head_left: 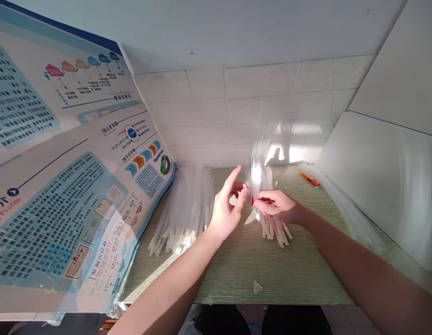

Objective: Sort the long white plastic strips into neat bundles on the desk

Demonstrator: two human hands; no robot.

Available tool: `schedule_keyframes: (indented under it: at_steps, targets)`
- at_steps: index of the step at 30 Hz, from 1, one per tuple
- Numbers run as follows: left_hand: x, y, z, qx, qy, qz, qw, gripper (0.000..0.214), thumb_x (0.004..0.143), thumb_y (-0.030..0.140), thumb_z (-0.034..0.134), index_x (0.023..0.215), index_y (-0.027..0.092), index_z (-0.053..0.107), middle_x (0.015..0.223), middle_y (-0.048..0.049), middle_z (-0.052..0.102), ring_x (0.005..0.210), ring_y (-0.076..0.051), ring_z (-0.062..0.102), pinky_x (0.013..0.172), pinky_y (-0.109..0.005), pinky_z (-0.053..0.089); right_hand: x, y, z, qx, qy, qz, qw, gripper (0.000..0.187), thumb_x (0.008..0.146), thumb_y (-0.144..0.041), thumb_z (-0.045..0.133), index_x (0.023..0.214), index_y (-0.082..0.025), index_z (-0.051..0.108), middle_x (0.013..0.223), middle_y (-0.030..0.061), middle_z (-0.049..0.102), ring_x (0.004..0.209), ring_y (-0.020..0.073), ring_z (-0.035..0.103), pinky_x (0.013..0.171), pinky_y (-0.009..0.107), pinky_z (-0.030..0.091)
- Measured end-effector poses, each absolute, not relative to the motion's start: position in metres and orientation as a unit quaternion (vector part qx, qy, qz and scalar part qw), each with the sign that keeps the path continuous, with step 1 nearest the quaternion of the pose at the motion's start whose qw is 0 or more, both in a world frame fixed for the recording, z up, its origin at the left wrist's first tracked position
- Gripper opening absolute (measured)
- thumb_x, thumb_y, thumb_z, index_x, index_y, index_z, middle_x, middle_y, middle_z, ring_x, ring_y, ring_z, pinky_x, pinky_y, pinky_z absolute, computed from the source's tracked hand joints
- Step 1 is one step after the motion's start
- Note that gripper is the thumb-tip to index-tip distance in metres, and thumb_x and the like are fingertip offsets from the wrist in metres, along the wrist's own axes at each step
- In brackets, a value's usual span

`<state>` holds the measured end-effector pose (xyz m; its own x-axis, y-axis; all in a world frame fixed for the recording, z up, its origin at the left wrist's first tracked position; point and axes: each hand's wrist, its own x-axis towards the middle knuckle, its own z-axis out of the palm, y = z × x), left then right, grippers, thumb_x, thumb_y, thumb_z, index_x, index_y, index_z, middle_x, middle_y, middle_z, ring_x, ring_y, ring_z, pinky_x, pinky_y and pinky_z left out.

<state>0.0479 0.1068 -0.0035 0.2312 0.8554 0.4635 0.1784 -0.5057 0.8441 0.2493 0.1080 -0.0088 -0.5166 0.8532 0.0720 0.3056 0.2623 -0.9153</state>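
Note:
My right hand (276,206) is closed round the lower part of a bundle of clear thin fibres (257,174), whose loose tips fan upward. The bundle's bright bottom end shows just below the fingers. Close by on the left is my left hand (227,207), its index finger stretched up. Its thumb and another fingertip come together in a pinch, and I cannot make out what is between them. Beneath my right hand lie several similar fibre bundles (272,228) with whitish ends. A larger pile of such bundles (186,204) rests left of my left hand.
Long loose fibres (345,209) lie along the right side of the green table (300,279), near an orange packet (309,178). A small clear scrap (258,287) is near the front edge. A printed board (79,186) stands at left, a white panel (383,177) at right.

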Motion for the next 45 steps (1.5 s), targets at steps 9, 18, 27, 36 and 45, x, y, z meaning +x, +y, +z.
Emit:
schedule_keyframes:
  at_steps: [9, 18, 27, 36, 45]
  targets:
    - [0.0471, 0.1066, -0.0020, 0.682, 0.362, 0.532, 0.347, 0.065, 0.098, 0.035, 0.060, 0.157, 0.035, 0.033, 0.101, -0.0065, 0.067, 0.090, -0.021, 0.062, 0.077, -0.037, 0.056, 0.2477, 0.1052, -0.0074, -0.419, -0.753, 0.441, 0.252, 0.030, 0.099, -0.042, 0.049, 0.081, -0.019, 0.057, 0.071, -0.0032, 0.045, 0.066, 0.0122, 0.039, 0.061, 0.027, 0.033]
    - [0.0478, 0.1080, -0.0017, 0.672, 0.352, 0.541, 0.362, 0.061, 0.099, 0.034, 0.058, 0.156, 0.033, 0.037, 0.098, -0.0055, 0.067, 0.083, -0.018, 0.062, 0.087, -0.039, 0.055, 0.2487, 0.1052, -0.0093, -0.421, -0.762, 0.430, 0.240, 0.030, 0.100, -0.044, 0.047, 0.092, -0.020, 0.064, 0.075, -0.0021, 0.050, 0.068, 0.0130, 0.043, 0.062, 0.027, 0.034]
    - [0.0488, 0.1073, -0.0023, 0.674, 0.351, 0.533, 0.372, 0.055, 0.099, 0.035, 0.057, 0.152, 0.033, 0.041, 0.096, -0.0048, 0.066, 0.077, -0.017, 0.060, 0.083, -0.038, 0.053, 0.2479, 0.1067, -0.0123, -0.415, -0.763, 0.429, 0.247, 0.030, 0.100, -0.043, 0.047, 0.090, -0.019, 0.062, 0.075, -0.0019, 0.051, 0.069, 0.0128, 0.044, 0.062, 0.027, 0.034]
    - [0.0506, 0.1054, -0.0023, 0.653, 0.345, 0.525, 0.423, 0.062, 0.099, 0.039, 0.059, 0.154, 0.034, 0.031, 0.094, -0.0028, 0.061, 0.075, -0.015, 0.058, 0.074, -0.033, 0.053, 0.2479, 0.1059, -0.0091, -0.400, -0.755, 0.446, 0.266, 0.029, 0.100, -0.041, 0.048, 0.085, -0.019, 0.058, 0.073, -0.0014, 0.052, 0.068, 0.0132, 0.047, 0.062, 0.027, 0.036]
    - [0.0523, 0.1060, -0.0053, 0.647, 0.352, 0.509, 0.444, 0.074, 0.099, 0.043, 0.058, 0.159, 0.032, 0.015, 0.092, -0.0022, 0.064, 0.073, -0.014, 0.058, 0.073, -0.032, 0.051, 0.2480, 0.1037, -0.0042, -0.401, -0.751, 0.446, 0.276, 0.027, 0.099, -0.037, 0.047, 0.080, -0.022, 0.058, 0.071, 0.0014, 0.051, 0.065, 0.0147, 0.045, 0.062, 0.029, 0.037]
